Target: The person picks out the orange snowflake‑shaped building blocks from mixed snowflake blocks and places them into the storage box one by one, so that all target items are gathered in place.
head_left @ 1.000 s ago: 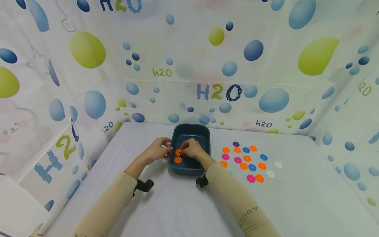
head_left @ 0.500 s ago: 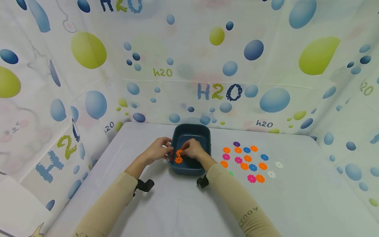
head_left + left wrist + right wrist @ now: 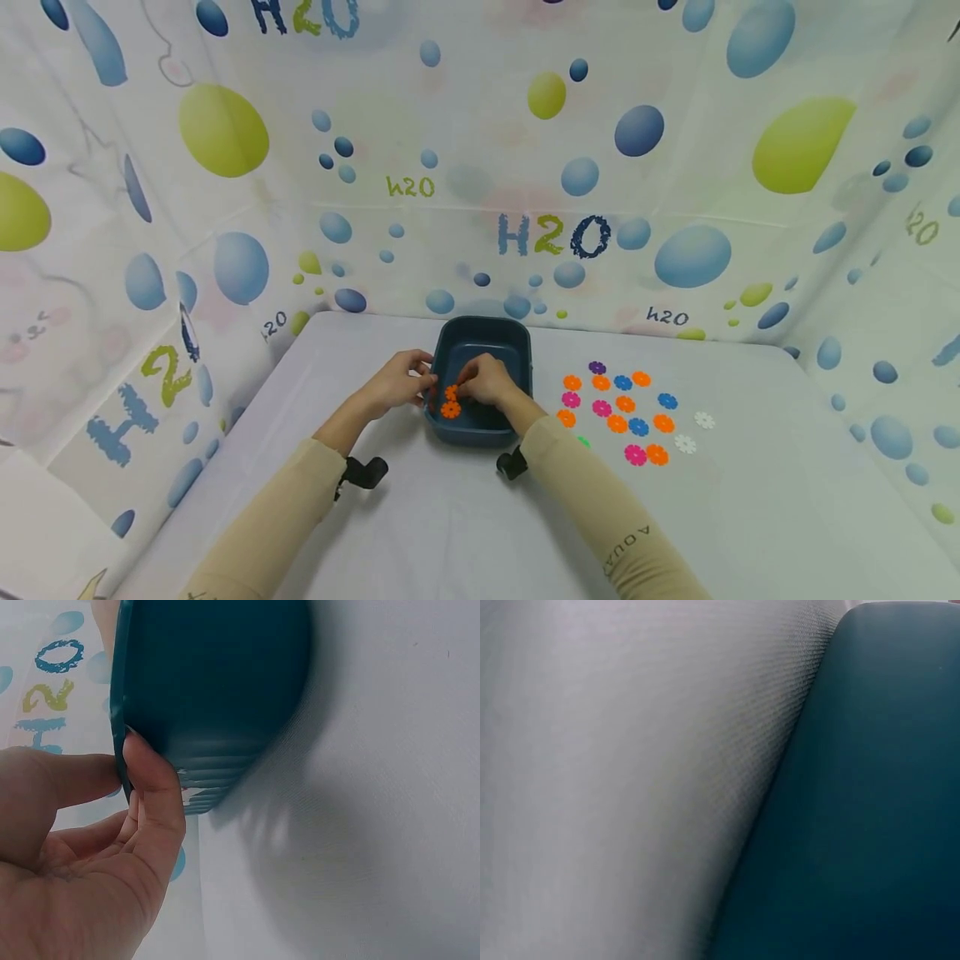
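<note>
A dark blue-green plastic bin (image 3: pixel 472 436) stands on the white-covered table. My left hand (image 3: pixel 396 380) pinches its left rim; in the left wrist view the thumb and fingers of that hand (image 3: pixel 97 832) lie on either side of the bin's edge (image 3: pixel 120 697). Inside the bin my right hand (image 3: pixel 489 379) has its fingertips at an upper orange flower-shaped disc (image 3: pixel 451 392), which it pinches. Just below that one is another orange flower-shaped disc (image 3: pixel 450 410). The right wrist view holds only the bin's outer wall (image 3: pixel 870 787) and the tablecloth, so the right fingers are hidden there.
Right of the bin several flower discs lie spread out: orange (image 3: pixel 625 404), blue (image 3: pixel 638 427), pink (image 3: pixel 635 455), purple (image 3: pixel 597 367) and white (image 3: pixel 704 420). A green disc (image 3: pixel 583 442) is partly covered by the right sleeve. A printed curtain (image 3: pixel 480 167) rises behind the table.
The upper orange disc has tilted slightly at the right fingertips. Both hands stay almost in place, and the head view has shifted a little.
</note>
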Demonstrator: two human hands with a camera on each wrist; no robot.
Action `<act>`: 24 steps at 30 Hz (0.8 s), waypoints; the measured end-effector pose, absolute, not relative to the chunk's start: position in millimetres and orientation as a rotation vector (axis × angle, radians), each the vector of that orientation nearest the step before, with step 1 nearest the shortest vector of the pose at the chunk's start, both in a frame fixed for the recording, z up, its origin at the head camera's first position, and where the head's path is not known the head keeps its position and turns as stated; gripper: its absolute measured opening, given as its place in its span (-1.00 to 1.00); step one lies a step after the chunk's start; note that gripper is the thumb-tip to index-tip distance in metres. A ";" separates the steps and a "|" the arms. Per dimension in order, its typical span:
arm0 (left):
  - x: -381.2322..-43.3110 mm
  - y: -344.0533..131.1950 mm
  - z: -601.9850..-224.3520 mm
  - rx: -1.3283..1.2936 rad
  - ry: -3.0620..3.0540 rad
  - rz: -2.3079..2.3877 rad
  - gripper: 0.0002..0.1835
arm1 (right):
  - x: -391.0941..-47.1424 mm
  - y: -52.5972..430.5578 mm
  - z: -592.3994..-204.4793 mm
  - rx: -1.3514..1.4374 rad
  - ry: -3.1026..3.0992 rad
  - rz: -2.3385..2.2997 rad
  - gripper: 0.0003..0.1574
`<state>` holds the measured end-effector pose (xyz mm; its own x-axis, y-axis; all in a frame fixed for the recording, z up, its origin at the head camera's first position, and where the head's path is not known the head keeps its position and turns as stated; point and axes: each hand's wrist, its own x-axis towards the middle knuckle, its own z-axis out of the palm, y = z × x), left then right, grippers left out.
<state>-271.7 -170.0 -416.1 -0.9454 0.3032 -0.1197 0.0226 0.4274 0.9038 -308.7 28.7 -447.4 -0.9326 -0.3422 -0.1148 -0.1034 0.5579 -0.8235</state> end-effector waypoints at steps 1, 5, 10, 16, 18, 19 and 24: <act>-271.7 -170.5 -417.5 0.281 2.417 1.525 -0.50 | -307.9 28.8 -447.6 -0.375 2.528 -1.312 -0.87; -272.7 -172.9 -421.3 0.285 2.425 1.519 -0.49 | -306.8 29.1 -445.8 -0.398 2.487 -1.317 -0.84; -275.3 -172.5 -419.5 0.322 2.427 1.521 -0.49 | -308.2 32.5 -438.5 -0.442 2.481 -1.282 -0.76; -274.8 -172.7 -414.0 0.317 2.436 1.501 -0.49 | -303.5 38.6 -423.4 -0.555 2.535 -1.174 -0.64; -274.8 -173.1 -414.3 0.318 2.435 1.504 -0.50 | -299.1 42.5 -416.7 -0.599 2.571 -1.138 -0.63; -275.0 -173.2 -414.8 0.318 2.433 1.506 -0.50 | -296.1 44.8 -412.8 -0.619 2.585 -1.125 -0.62; -275.4 -172.6 -418.8 0.309 2.410 1.534 -0.52 | -283.2 60.6 -400.9 -0.672 2.627 -1.096 -0.57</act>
<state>-275.4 -172.6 -418.8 -0.9416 0.3184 -0.1095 0.0357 0.4177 0.9079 -283.2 60.6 -400.9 -0.8722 -0.4885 -0.0237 -0.3269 0.6183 -0.7147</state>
